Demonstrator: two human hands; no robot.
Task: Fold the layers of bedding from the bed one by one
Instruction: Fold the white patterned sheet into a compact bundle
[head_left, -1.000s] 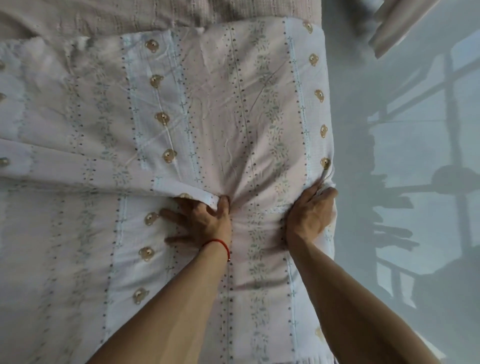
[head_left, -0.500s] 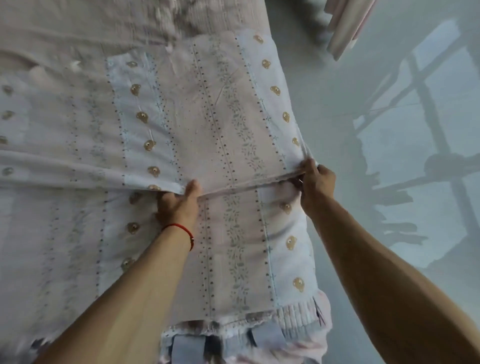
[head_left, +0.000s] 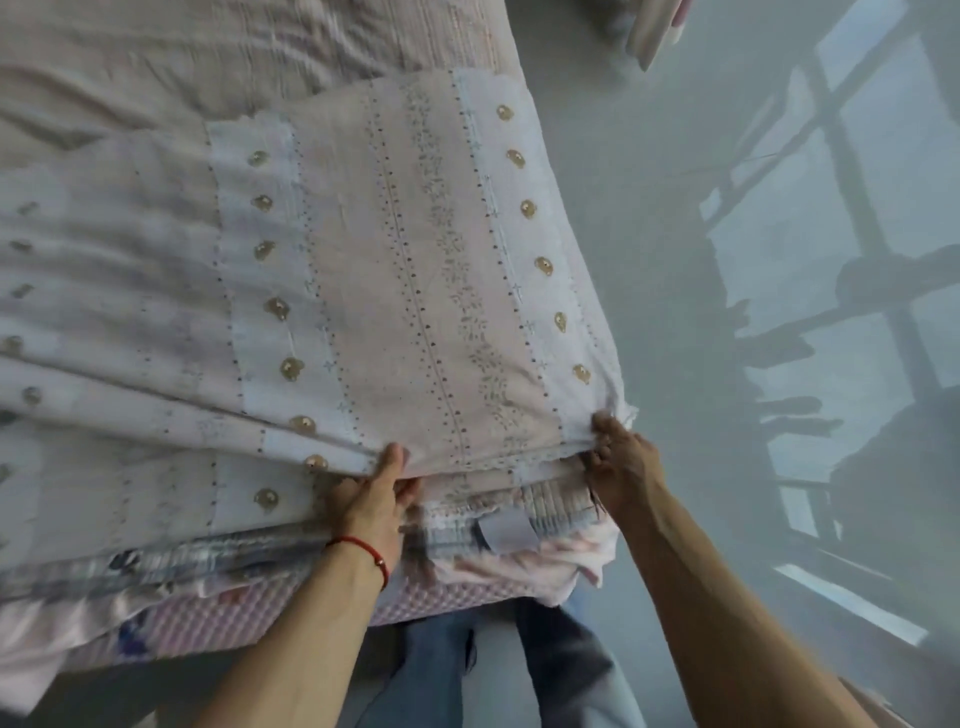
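The bed (head_left: 208, 62) fills the view from nine to twelve o'clock, with the patterned sheet (head_left: 405, 270) lying doubled across it, its folded edge at the near side. If either pinch slips, the layers could slide apart and skew the fold. Both hands have drawn that edge down toward six o'clock since half a second ago. The left hand (head_left: 376, 491) and right hand (head_left: 621, 462) each pinch the edge

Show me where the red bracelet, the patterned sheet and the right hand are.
red bracelet (head_left: 363, 546): head view, cord on left wrist.
patterned sheet (head_left: 395, 291): head view, pink middle stripe.
right hand (head_left: 626, 462): head view, back of hand.
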